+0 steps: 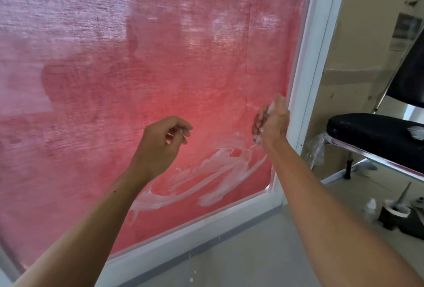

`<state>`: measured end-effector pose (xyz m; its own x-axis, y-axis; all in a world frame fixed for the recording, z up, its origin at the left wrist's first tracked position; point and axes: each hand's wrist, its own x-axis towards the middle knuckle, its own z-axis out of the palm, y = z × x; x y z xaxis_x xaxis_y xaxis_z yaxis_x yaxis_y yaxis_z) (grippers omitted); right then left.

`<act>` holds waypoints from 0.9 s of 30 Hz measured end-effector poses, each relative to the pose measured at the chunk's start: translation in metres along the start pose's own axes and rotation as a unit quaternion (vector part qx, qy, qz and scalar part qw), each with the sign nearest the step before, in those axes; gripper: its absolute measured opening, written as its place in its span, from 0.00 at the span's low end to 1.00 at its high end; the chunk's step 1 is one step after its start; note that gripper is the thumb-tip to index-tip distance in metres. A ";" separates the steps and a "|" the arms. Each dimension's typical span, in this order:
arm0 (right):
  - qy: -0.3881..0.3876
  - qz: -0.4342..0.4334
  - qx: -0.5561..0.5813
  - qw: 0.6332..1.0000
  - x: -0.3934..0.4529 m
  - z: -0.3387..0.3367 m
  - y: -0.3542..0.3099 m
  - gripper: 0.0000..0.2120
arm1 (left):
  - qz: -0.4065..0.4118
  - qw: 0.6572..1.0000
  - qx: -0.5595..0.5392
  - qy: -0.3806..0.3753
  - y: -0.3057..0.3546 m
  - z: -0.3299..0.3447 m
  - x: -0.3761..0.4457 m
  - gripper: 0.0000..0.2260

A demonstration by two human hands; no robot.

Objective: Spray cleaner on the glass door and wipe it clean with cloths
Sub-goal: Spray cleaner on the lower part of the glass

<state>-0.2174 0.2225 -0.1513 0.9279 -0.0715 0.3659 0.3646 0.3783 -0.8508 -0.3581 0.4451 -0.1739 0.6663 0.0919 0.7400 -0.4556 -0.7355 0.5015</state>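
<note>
Right hand point(271, 121) gripped a small white wad point(260, 137) against the glass door point(160, 57), low right by the frame point(307, 94). Left hand point(160, 142) hung loosely curled, holding nothing. White smears point(206, 186) crossed the lower pane.

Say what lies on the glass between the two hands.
Head view: bare pink glass between left hand and right hand; the white smears sit lower.
</note>
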 end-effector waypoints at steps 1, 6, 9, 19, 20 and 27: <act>0.026 -0.011 -0.006 1.000 0.002 -0.007 0.001 0.25 | 0.002 1.000 -0.001 -0.002 0.001 0.003 0.001 0.15; 0.018 0.049 -0.032 0.998 0.006 -0.033 0.009 0.31 | 0.001 1.000 -0.010 -0.013 0.007 0.023 0.007 0.16; 0.018 0.018 -0.102 0.994 0.008 -0.044 0.014 0.31 | 0.003 1.000 -0.015 -0.022 0.013 0.038 0.011 0.15; -0.081 0.115 -0.272 0.952 0.038 -0.136 -0.055 0.21 | -0.066 0.983 -0.111 -0.129 0.061 0.125 0.030 0.12; -0.076 0.100 -0.269 0.955 0.048 -0.150 -0.066 0.13 | -0.068 0.980 -0.120 -0.144 0.069 0.137 0.034 0.12; 0.013 -0.028 -0.385 0.922 0.121 -0.258 -0.132 0.14 | -0.046 0.963 -0.129 -0.234 0.126 0.214 0.062 0.13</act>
<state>-0.1335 -0.0741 -0.0921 0.9034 -0.0970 0.4176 0.3505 -0.3938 -0.8497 -0.2481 0.2147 -0.1612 0.8764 -0.2077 0.4345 -0.4729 -0.5416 0.6950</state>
